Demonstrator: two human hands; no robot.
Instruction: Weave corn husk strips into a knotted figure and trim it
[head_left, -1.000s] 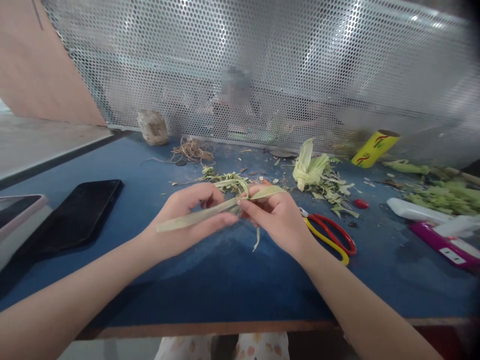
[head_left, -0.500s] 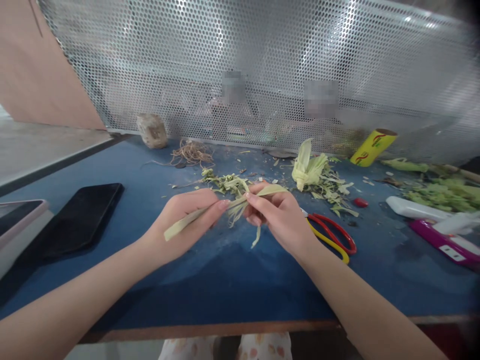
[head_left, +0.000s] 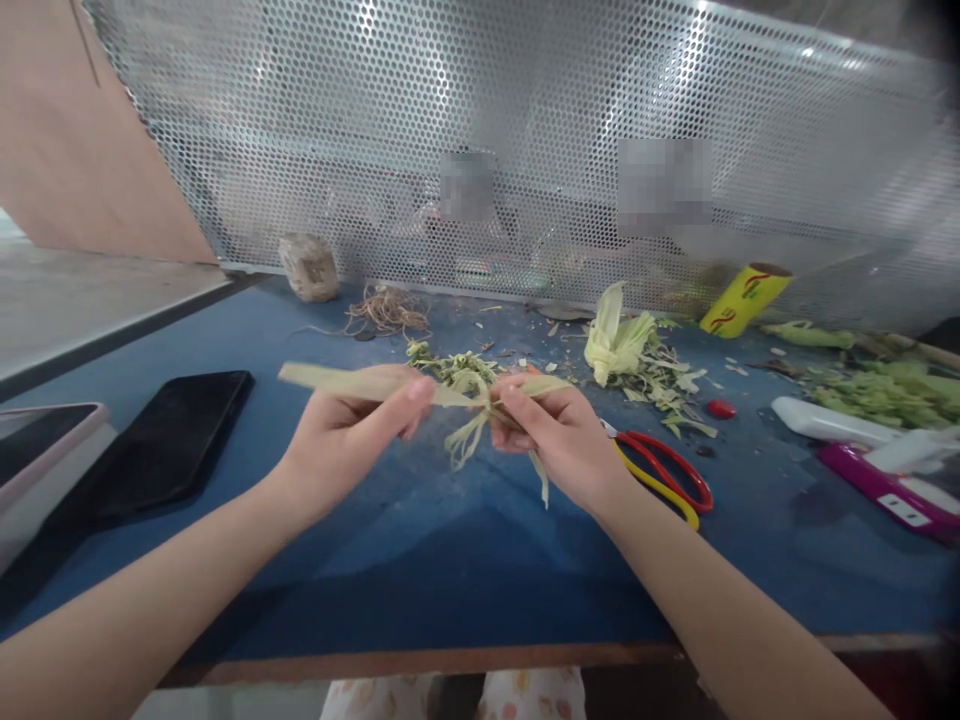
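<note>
Counter (head_left: 420, 600): black phone (head_left: 161, 430) lying toward nine o'clock; pink-edged phone (head_left: 45, 440) farther out, partly cropped. Yellow tube (head_left: 745, 301), tilted, between two and three o'clock. Perforated metal screen (head_left: 375, 110) standing at twelve o'clock.

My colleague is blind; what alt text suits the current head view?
A left hand and a right hand hold pale green plant strips above a blue table. Scissors with red and yellow handles lie beside the right hand; a black phone lies at left.

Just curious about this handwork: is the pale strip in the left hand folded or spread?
Spread at its free end: the pale strip runs wide and straight past the left hand. Near the right hand, I cannot tell.
</note>
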